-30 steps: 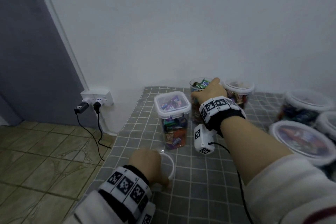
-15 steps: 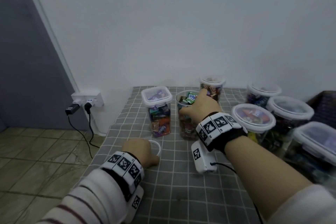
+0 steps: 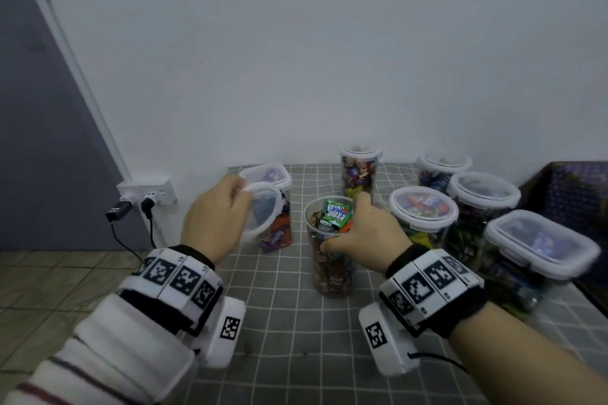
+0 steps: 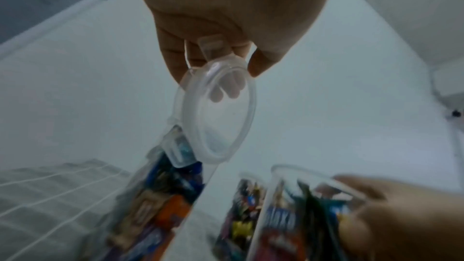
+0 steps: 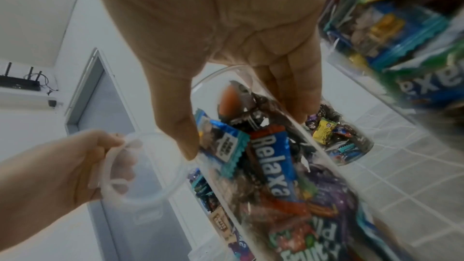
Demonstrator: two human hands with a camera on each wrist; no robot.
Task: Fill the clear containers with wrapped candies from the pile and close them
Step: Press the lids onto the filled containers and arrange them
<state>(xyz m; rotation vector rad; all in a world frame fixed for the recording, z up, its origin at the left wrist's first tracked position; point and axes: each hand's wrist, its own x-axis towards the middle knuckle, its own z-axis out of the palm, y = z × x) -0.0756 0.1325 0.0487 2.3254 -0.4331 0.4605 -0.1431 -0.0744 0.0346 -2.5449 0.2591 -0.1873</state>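
Left hand: the left hand (image 3: 215, 214) is raised above the tabletop (image 3: 296, 332), left of the open jar, back of the hand toward the head camera, wrist bent slightly up.
Left hand grip: its fingers (image 4: 173, 55) and thumb pinch the near rim of a round clear lid (image 3: 263, 212); two fingertips show through the plastic in the left wrist view.
Lid: it is held tilted, off any container, just left of the open jar and in front of a closed square container (image 3: 269, 204) of candies.
Right hand: the right hand (image 3: 368, 233) reaches forward with the forearm low over the tabletop and wraps the upper part of the open jar.
Right hand grip: the thumb (image 5: 175, 126) lies on the near side of the jar's wall and the other fingers curl round the far side, near the rim.
Open jar: the tall round clear jar (image 3: 330, 260) stands upright on the grey checked tabletop, lidless, filled to the top with wrapped candies (image 3: 335, 215); a green wrapper pokes above the rim.
Other containers: right of the open jar and behind it stand several closed clear containers (image 3: 422, 212) holding candies, round and rectangular.
Left of the tabletop: a wall socket (image 3: 146, 191) with two plugs, beside a grey door.
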